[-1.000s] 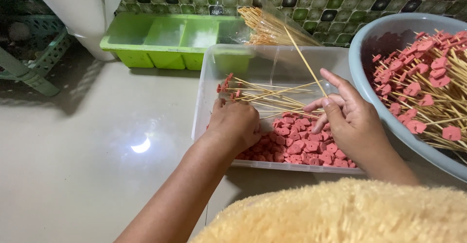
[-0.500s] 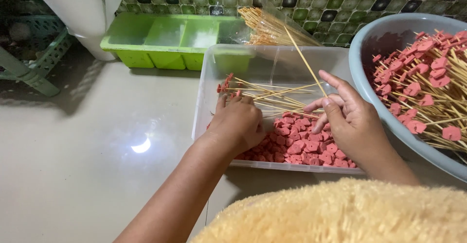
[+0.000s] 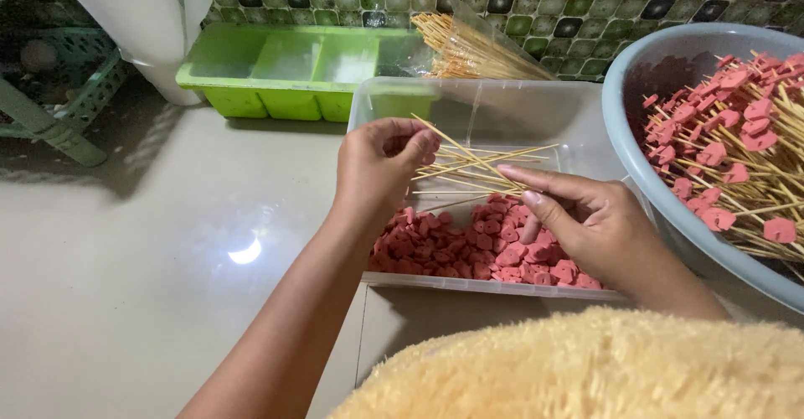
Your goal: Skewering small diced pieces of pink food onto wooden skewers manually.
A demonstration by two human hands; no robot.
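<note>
Two hands over a clear plastic tray (image 3: 578,105): left hand (image 3: 378,168) curled, fingertips pinching one end of a thin bamboo skewer (image 3: 465,152), right hand (image 3: 590,222) pinching its other end between thumb and forefinger. Loose skewers (image 3: 469,172) lie beneath in the tray, pink sausage pieces (image 3: 469,247) heaped at its near side (some under the right hand). Grey basin (image 3: 645,80) of finished skewers sits right; green divided tray (image 3: 293,67) behind.

Along the tiled wall (image 3: 586,0) we see a green divided tray (image 3: 285,71) on the floor (image 3: 126,302), a white roll (image 3: 126,17) at its left end, and a green basket (image 3: 59,92) in the far left corner. Yellow fuzzy fabric (image 3: 569,369) fills the near edge.
</note>
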